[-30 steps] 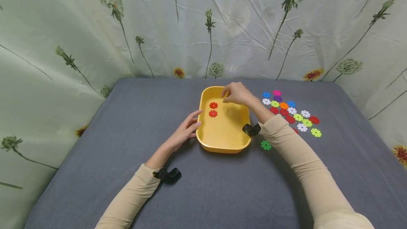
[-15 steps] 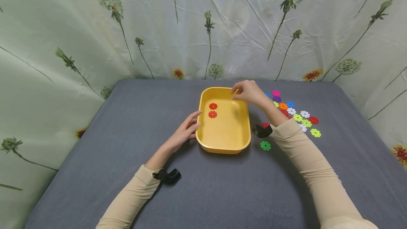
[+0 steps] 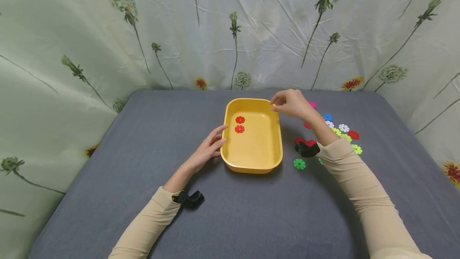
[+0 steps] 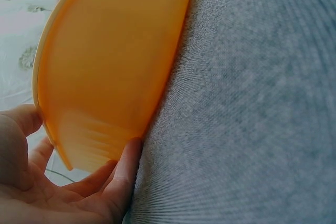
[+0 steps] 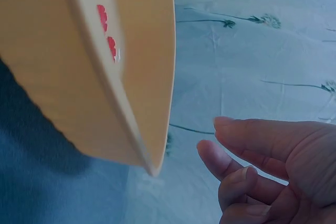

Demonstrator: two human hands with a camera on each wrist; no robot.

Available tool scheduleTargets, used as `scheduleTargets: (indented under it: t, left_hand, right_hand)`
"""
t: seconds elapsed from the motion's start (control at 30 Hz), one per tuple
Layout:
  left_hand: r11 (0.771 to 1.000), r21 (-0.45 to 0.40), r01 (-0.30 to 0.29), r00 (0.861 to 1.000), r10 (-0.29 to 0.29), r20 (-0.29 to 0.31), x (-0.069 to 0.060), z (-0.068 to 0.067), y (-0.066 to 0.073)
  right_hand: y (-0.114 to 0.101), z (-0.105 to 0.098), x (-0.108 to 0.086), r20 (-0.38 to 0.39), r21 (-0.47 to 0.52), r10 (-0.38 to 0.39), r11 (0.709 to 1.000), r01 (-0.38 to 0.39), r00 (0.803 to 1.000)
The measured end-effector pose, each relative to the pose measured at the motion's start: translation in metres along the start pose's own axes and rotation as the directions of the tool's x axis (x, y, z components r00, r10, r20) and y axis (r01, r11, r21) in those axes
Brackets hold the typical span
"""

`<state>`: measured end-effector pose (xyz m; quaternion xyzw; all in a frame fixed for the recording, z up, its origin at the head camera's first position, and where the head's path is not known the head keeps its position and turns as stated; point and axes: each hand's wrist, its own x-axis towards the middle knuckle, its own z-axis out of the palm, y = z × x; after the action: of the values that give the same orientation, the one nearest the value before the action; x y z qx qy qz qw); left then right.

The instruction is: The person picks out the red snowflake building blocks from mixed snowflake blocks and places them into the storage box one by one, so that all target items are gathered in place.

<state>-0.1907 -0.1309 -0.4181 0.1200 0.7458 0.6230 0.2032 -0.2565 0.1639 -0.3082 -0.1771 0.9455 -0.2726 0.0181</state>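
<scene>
A yellow plastic tub (image 3: 251,155) stands on the grey cloth, two red notched discs (image 3: 240,124) lying flat on its floor near the left wall. My left hand (image 3: 206,149) rests against the tub's left side; the left wrist view has its fingertips on the rim and outer wall (image 4: 110,72). Over the far right corner hovers my right hand (image 3: 290,103), apart from the rim. Between its thumb and index finger the right wrist view reveals a small gap holding nothing, while the other fingers bend loosely.
Right of the tub lie several loose notched discs: a green one (image 3: 299,164), white (image 3: 344,128), blue (image 3: 327,117) and red (image 3: 353,135). My right forearm (image 3: 352,171) covers part of this group. A flower-print curtain (image 3: 201,43) hangs behind the table.
From above the tub's inside, my right hand has moved right to its far right corner, its forearm now covering more of the loose discs. The left hand and the red discs stayed put.
</scene>
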Motion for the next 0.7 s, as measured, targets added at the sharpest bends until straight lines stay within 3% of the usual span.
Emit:
scheduleTargets:
  t: [0.17,0.33,0.7]
  left_hand:
    - [1.0,0.003,-0.004,1.0,0.004,0.006,-0.001,0.0,0.002]
    - [1.0,0.0,-0.01,1.0,0.01,0.014,-0.001,-0.001,0.001]
    - [1.0,0.0,-0.011,1.0,0.011,0.01,0.0,-0.001,-0.001]
  right_hand:
    - [0.009,-0.006,-0.012,-0.02,0.018,0.041,0.999,-0.041,0.999]
    - [0.021,-0.007,-0.022,0.008,0.049,0.083,0.995,-0.083,0.997]
    - [0.045,0.007,-0.038,-0.012,0.033,0.045,0.998,-0.045,0.999]
